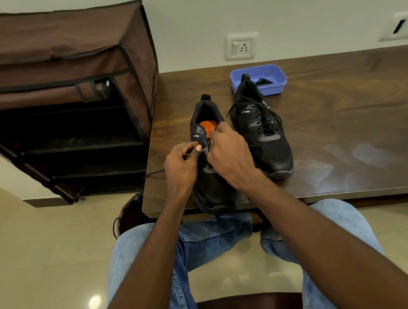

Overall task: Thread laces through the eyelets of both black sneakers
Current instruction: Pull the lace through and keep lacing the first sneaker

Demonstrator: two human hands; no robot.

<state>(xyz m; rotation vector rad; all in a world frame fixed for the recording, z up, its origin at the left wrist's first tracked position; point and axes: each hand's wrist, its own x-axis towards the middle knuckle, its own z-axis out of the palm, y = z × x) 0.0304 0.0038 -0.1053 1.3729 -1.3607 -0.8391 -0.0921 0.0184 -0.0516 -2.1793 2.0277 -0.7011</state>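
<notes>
Two black sneakers stand on a dark wooden table [351, 119], toes toward me. The left sneaker [215, 192] with an orange insole sits at the table's front edge under both hands. My left hand [182, 169] pinches a black lace [155, 173] beside the shoe's upper eyelets; the lace trails left off the table edge. My right hand [229, 153] grips the tongue and eyelet area of the same shoe, its fingers closed; whether it also holds lace is hidden. The right sneaker [264, 129] stands laced, with loose lace ends.
A blue plastic tray [274, 75] holding a dark lace sits behind the right sneaker. A brown fabric shoe rack [56, 97] stands left of the table. A dark bin [130, 215] is below the table's corner. My knees in jeans are under the table edge.
</notes>
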